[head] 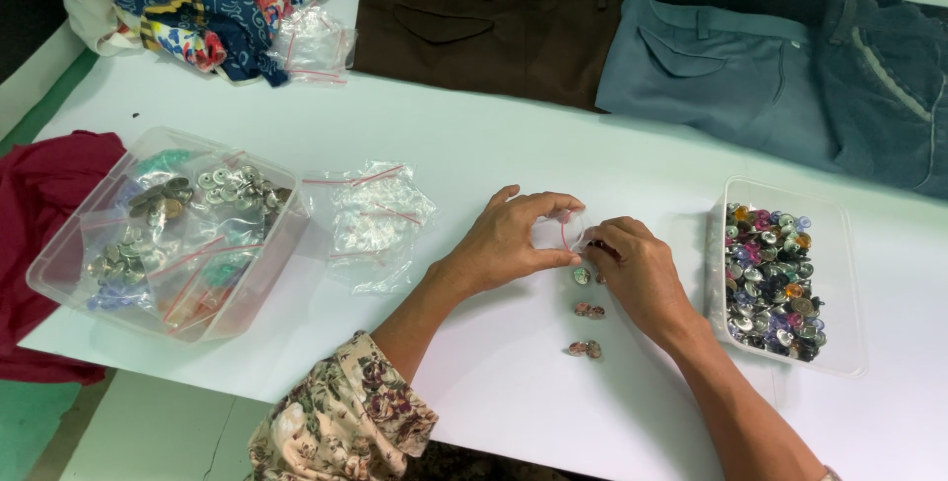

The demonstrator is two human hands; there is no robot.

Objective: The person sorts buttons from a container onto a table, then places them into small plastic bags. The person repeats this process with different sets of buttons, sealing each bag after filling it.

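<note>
Floral sleeve [341, 422] lay nearest | left hand [509, 242] pinched small clear bag [553, 234] open on white table [494, 135] | right hand [637, 269] closed fingertips on a button at its mouth | loose buttons [587, 311] still unbagged just beside | filled bags in left tub [69, 254]; right tub [839, 274] remained full: judged early.

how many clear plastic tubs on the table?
2: one clear plastic tub of bagged metal buttons at the left edge, one clear plastic tub of loose coloured buttons at the right. None seems hidden.

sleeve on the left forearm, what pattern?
Floral: dark red and brown flowers on cream, on the sleeve behind the left hand. Head view.
</note>
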